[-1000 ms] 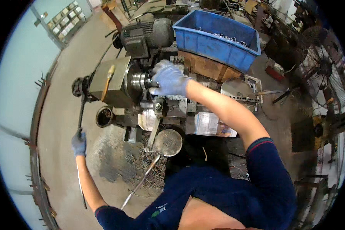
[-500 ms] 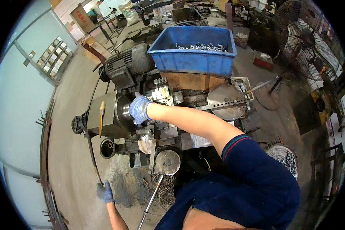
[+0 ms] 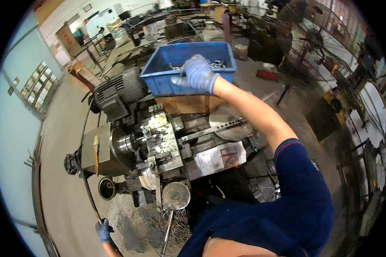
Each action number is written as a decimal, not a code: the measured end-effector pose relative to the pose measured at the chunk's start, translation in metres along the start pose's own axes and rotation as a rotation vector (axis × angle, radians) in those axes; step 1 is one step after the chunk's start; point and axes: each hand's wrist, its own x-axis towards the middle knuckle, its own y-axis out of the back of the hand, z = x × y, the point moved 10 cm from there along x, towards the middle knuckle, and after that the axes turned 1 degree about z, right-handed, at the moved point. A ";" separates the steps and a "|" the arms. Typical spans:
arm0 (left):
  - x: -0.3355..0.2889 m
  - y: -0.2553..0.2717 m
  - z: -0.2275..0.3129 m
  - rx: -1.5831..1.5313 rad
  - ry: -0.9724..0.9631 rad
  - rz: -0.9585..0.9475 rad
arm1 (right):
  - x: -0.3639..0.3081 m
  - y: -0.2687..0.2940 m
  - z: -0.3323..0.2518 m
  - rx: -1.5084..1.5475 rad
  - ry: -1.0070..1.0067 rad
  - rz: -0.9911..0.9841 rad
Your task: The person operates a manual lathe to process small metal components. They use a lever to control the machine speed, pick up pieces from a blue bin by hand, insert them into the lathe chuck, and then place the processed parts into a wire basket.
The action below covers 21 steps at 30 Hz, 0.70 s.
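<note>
My left hand (image 3: 103, 231), in a blue knit glove with a dark palm, is closed round the lower end of a long dark lever (image 3: 89, 192) at the machine's left side. The right hand (image 3: 197, 73), gloved alike, hangs over the near rim of a blue plastic bin (image 3: 158, 88). Its thumb stands apart from the fingers, and no part shows in it; the fingertips are partly hidden. Small shiny metal parts (image 3: 218, 64) lie inside the bin. In front of me stands a greasy lathe-like machine with a round metal chuck (image 3: 125, 144).
A wooden-handled brush (image 3: 96, 156) lies on the headstock. Behind it sits a motor (image 3: 111, 92). A round plate on a rod (image 3: 176, 195) stands near me, above metal scraps (image 3: 176, 225). Printed paper (image 3: 221, 158) lies right of the carriage. A large fan (image 3: 315, 40) stands far right.
My right hand has left the chuck and moved up and right to the blue bin. The left hand stays on the lever. The whole view has shifted.
</note>
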 end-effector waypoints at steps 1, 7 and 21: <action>0.007 -0.004 -0.002 -0.010 -0.011 -0.022 | -0.004 0.010 0.020 -0.023 -0.027 0.143; -0.004 0.022 -0.045 0.050 0.219 0.004 | -0.095 0.019 0.072 0.330 -0.031 0.439; -0.016 -0.046 0.023 0.469 0.178 -0.024 | -0.658 -0.230 0.251 0.151 -1.164 -0.657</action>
